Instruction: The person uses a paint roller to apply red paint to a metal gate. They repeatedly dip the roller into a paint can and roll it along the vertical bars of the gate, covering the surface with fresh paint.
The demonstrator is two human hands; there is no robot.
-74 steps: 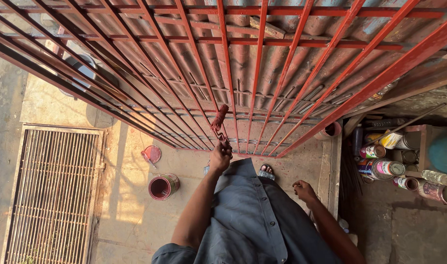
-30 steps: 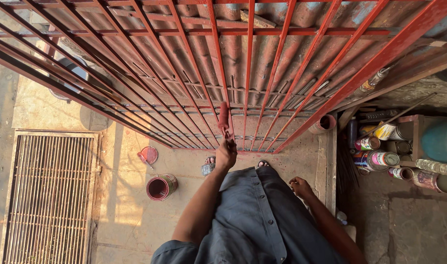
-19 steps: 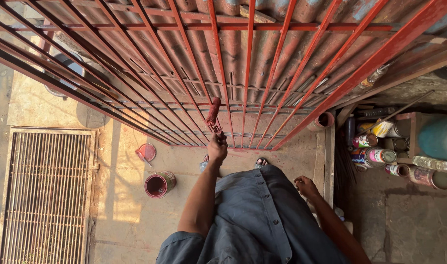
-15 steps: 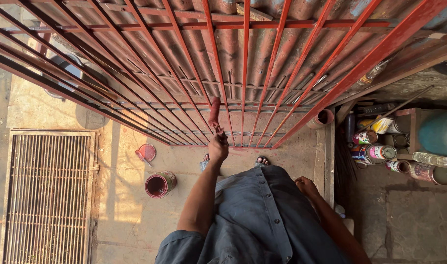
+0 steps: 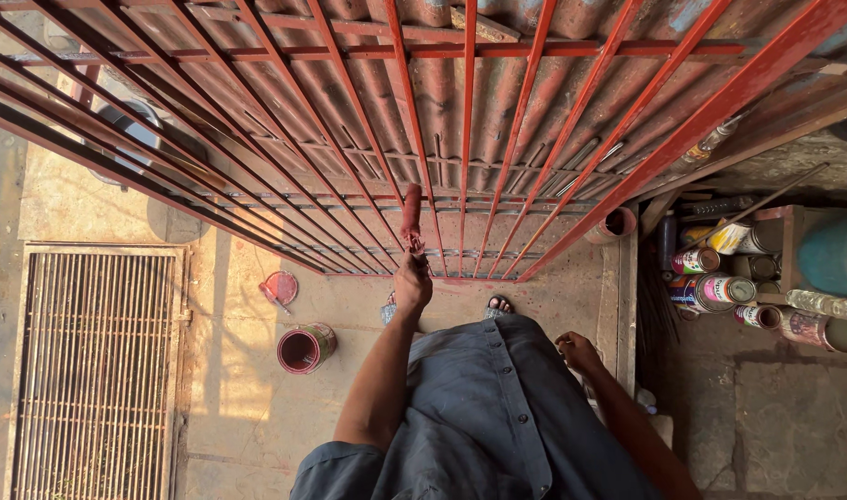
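Head camera, looking straight down: the left hand (image 5: 412, 285) is raised in front of the body with its fingers wrapped tight around the handle of a small paint roller (image 5: 411, 215). The roller's red, paint-soaked sleeve stands up out of the top of the fist, above the knuckles, and lies against one of the upright bars of the red metal gate (image 5: 498, 139); the handle itself is hidden inside the grip. The right hand (image 5: 579, 353) hangs low beside the hip, near the grey shirt (image 5: 484, 417), fingers loosely curled inward and holding nothing that can be seen.

The gate's bars fan out across the upper half of the view, with corrugated sheeting behind them. On the concrete floor to the left of the body stands an open paint tin (image 5: 305, 348) with dark red paint inside, and just beyond it lies its round lid (image 5: 280, 288), red-smeared, with a thin stick across it. Further left a metal floor grating (image 5: 95, 370) is set into the ground. A sandalled toe (image 5: 499, 304) shows at the foot of the gate. To the right, well apart from both hands, a cluster of paint cans (image 5: 720, 278) and bottles sits beside a teal drum (image 5: 835, 255).
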